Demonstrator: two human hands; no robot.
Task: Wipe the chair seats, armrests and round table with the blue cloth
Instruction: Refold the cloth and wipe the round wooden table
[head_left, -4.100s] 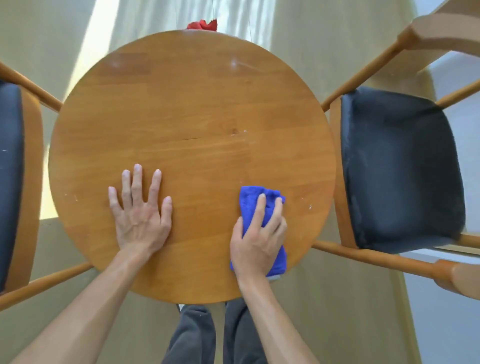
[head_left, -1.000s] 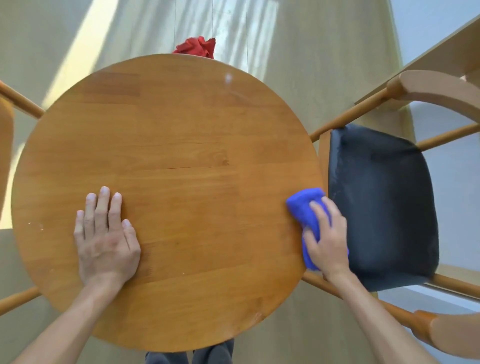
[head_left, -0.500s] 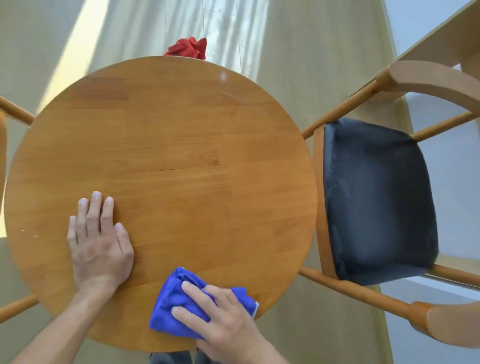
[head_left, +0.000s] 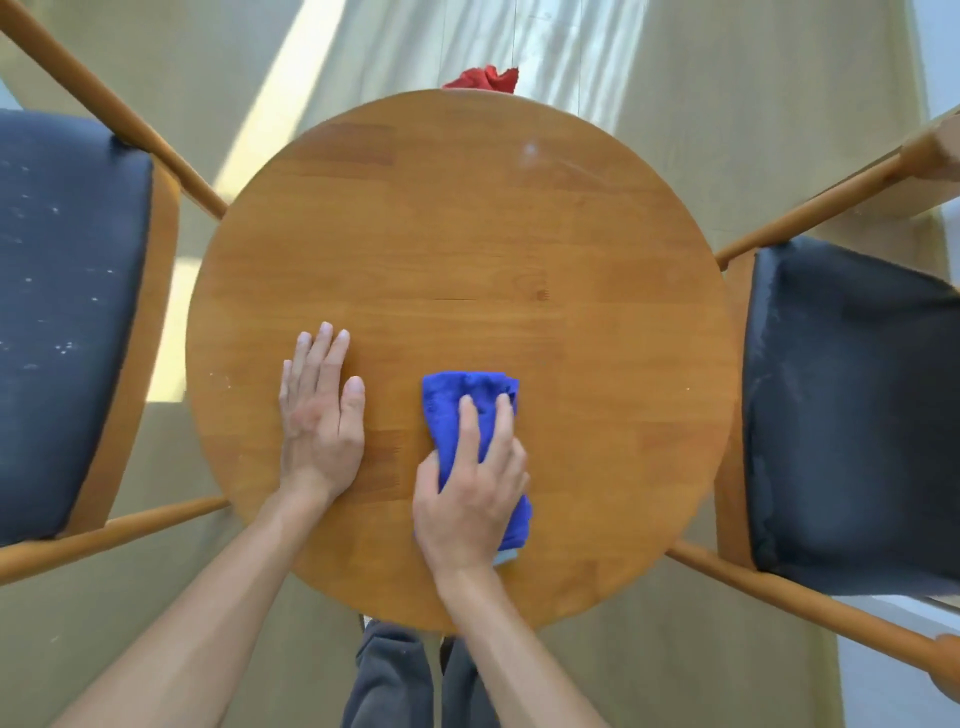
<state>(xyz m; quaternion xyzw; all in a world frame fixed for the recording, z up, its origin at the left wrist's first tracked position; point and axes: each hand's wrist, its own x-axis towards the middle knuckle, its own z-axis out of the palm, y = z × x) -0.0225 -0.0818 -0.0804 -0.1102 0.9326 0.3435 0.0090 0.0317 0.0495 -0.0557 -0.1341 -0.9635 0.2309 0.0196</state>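
Note:
The round wooden table fills the middle of the head view. A folded blue cloth lies on its near half. My right hand presses down on the cloth with straight fingers, and the thumb lies along its left edge. My left hand rests flat on the tabletop just left of the cloth. A chair with a dark seat stands at the left. Another dark seat is at the right, framed by wooden armrests.
A red cloth lies on the floor beyond the table's far edge. The left chair's wooden rails run close to the table rim. My legs in grey trousers stand at the near edge.
My right hand has slid the blue cloth from the table's right edge round the near rim and up onto the near middle. The view has shifted, bringing the left chair into sight.

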